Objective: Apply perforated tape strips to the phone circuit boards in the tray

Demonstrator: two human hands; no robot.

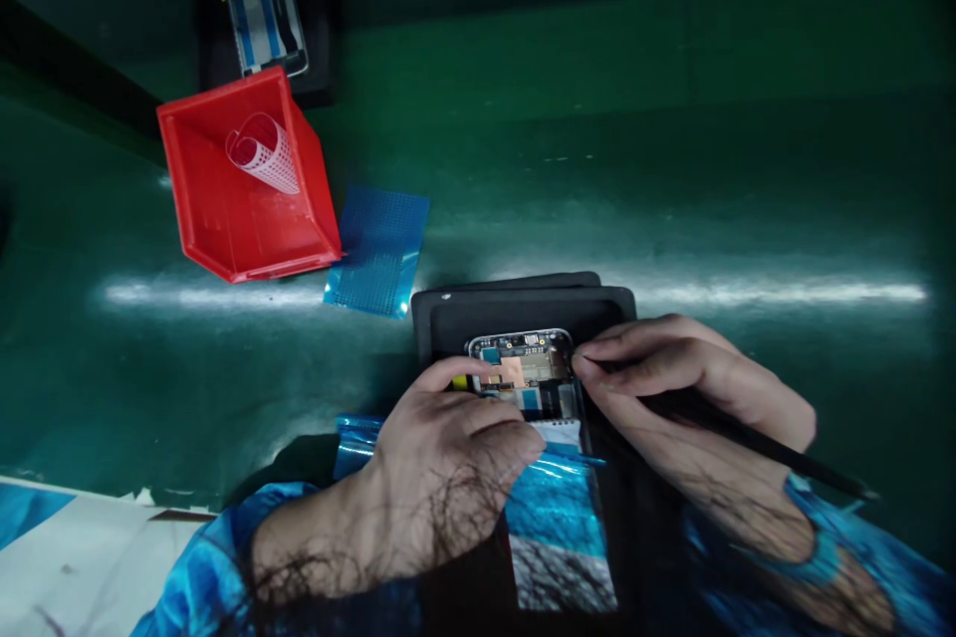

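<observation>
An opened smartphone point(534, 366), with its circuit board and a copper-coloured patch exposed, lies on a black tray point(523, 309). My left hand point(455, 448) reaches over its lower left, the index fingertip resting on the board. A shiny blue film sheet point(557, 498) with a white part runs beneath that hand, gripped near the thumb; the exact grip is hidden. At the phone's upper right edge, the fingertips of my right hand point(672, 368) are pinched around slim black tweezers point(762, 438), whose rear end points down to the right. Their tips are hard to make out.
A red bin point(216, 189) on the green table holds a curled white perforated sheet point(261, 154). Beside it lies a blue perforated sheet point(380, 249). Farther back, another opened phone point(265, 10) rests on a dark tray. White material point(82, 567) is at lower left.
</observation>
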